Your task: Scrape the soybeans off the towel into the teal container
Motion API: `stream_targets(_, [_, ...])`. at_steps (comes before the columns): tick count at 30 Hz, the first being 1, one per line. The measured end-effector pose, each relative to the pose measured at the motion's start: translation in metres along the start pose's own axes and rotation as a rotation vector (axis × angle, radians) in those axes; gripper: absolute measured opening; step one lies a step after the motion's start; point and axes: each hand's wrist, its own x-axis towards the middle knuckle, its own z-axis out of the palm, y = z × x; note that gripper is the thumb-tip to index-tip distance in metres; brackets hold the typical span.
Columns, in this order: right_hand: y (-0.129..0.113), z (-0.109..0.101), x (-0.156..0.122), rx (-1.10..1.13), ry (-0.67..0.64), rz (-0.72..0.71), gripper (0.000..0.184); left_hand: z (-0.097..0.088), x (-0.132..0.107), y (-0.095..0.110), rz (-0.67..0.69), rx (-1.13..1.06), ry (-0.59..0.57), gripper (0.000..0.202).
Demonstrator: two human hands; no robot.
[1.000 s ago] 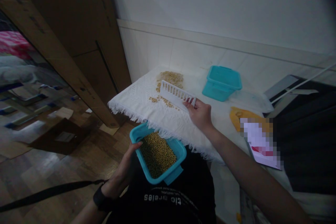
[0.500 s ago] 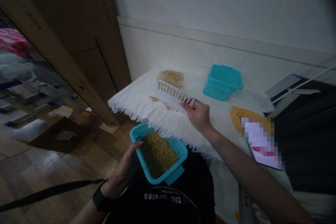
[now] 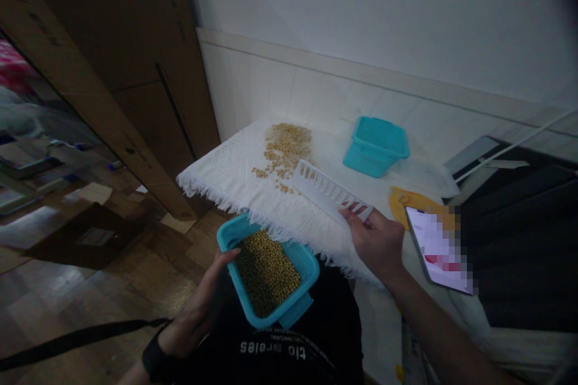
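My left hand (image 3: 212, 283) grips the left rim of a teal plastic tub (image 3: 311, 267), its thumb hooked over the edge. Dried soybeans (image 3: 271, 271) fill part of this tub, which I hold just below the front edge of the table. In my right hand (image 3: 377, 237) is a white slotted plastic piece (image 3: 323, 192), pinched at its right end above the cloth. Loose soybeans (image 3: 289, 141) lie scattered on the white fringed cloth (image 3: 235, 174), beyond and to the left of that piece. A second teal tub (image 3: 377, 147) stands farther back on the table.
A phone (image 3: 438, 246) lies at the right on a yellow item (image 3: 400, 201). Dark fabric-like material (image 3: 533, 252) fills the far right. Tall cardboard (image 3: 135, 72) stands at the left, with a flat carton (image 3: 85, 234) on the floor. A white wall backs the table.
My right hand has moved right and toward me with the slotted piece, away from the scattered soybeans. My left hand still holds the tub in about the same place.
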Motion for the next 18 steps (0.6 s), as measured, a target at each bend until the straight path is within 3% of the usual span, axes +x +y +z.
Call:
stream_targets(3, [-0.001,-0.001,-0.007,-0.007,-0.026,-0.002,0.037,0.003,0.0,0.001,-0.018,0.007,0.095,0.085])
stream_targets(6, [-0.001,-0.002,-0.006,-0.017,-0.014,-0.002,0.038,-0.002,0.0,-0.001,-0.018,0.002,0.086,0.082])
stream_targets(9, [0.001,-0.004,-0.004,-0.039,0.031,-0.001,0.042,-0.019,0.006,-0.009,0.003,0.027,0.051,0.079])
stream_targets(14, [0.001,-0.003,-0.008,0.005,-0.033,0.033,0.042,-0.053,0.022,-0.028,0.108,0.074,-0.067,0.089])
stream_targets(18, [-0.003,-0.001,-0.011,0.021,-0.058,0.041,0.041,-0.043,0.018,-0.026,0.098,0.057,-0.065,0.083])
